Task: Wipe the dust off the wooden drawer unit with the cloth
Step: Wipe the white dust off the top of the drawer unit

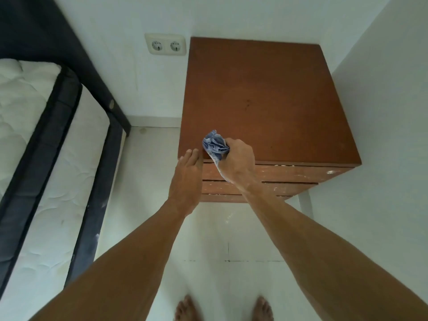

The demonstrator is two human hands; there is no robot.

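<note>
White walls and a pale tiled floor frame the corner where the wooden drawer unit stands. At its front left corner the right hand is clenched around a bunched blue cloth, pressing it on the top near the edge, arm reaching forward and down. Just beside it, the left hand lies flat with fingers together against the corner, seemingly steadying. Dust is hard to judge on the top; the drawer fronts show pale specks, so most wiping probably remains.
</note>
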